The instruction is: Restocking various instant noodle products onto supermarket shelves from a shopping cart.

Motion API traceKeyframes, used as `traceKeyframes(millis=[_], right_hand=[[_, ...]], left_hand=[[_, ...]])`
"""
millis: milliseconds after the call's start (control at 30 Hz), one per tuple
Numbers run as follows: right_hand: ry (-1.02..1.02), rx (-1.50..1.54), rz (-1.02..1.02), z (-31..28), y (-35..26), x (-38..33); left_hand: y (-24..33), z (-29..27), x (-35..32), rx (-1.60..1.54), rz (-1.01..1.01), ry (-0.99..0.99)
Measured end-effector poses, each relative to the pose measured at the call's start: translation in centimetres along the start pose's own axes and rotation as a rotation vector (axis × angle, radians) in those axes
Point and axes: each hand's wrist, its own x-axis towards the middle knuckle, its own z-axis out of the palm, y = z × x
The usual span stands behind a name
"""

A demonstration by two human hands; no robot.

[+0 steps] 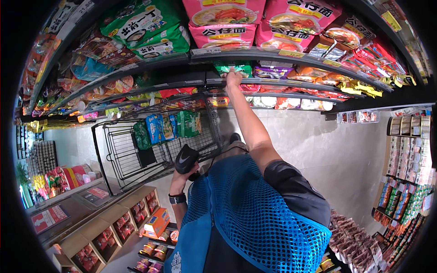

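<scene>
My right arm stretches forward to a lower shelf, where my right hand (234, 78) is closed at the near edge of a green noodle packet (243, 69). Its fingertips are partly hidden against the packet. Beside my left hip, my left hand (180, 178), with a dark watch on the wrist, grips a black rounded object (185, 159) bearing a pale curved mark. That object covers most of the fingers. Just beyond it stands a black wire shopping cart (119, 157) holding a blue packet (157, 129), a green packet (188, 123) and a dark green one (142, 135).
Large green noodle packs (141, 27) and pink noodle packs (223, 34) fill the upper shelf, whose edge (255, 53) overhangs my reaching hand. Purple packets (273, 73) lie right of it. Wooden display bins (102, 232) stand behind left. A hanging-goods rack (405, 168) is at right.
</scene>
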Motion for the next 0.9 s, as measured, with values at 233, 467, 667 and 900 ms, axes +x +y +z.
traceKeyframes(millis=[233,467,667,900], right_hand=[[-0.066,0.087,0.003,-2.1,-0.3,0.1],[-0.049,0.045,-0.003,-2.9,-0.1,-0.2],[-0.308,-0.050,0.021,-5.2,-0.1,-1.3],[-0.652,-0.364,0.093,-8.8,5.2,-14.0]], left_hand=[[0.6,-1.3,1.8,0.041,-0.033,-0.031],[1.7,-2.6,1.5,0.074,-0.072,-0.014],[0.1,-4.9,0.4,-0.022,-0.159,0.075],[-2.3,-9.5,-1.3,-0.219,-0.170,0.043]])
